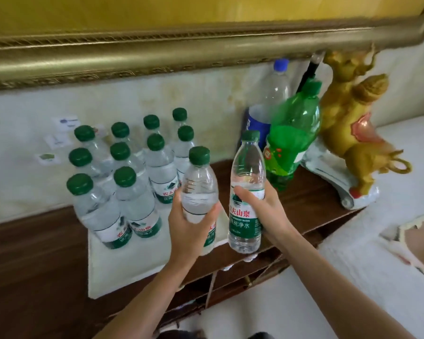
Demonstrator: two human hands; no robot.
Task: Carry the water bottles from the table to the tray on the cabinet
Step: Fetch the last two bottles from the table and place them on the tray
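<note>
My left hand [190, 226] grips a clear water bottle with a green cap [199, 182], held upright over the right part of the white tray [123, 270]. In my right hand [262, 209] is a second green-capped water bottle [246, 172], raised just past the tray's right edge, above the dark wooden cabinet top [311, 201]. Several identical bottles [132, 192] stand in rows on the tray's back and left part. The tray's front part is bare.
A large blue-capped soda bottle [272, 99] and a green soda bottle [294, 133] stand at the back right of the cabinet. A gold figurine [353, 123] on a white base sits further right. A gold picture frame [157, 57] hangs above. Small stickers [59, 140] dot the wall.
</note>
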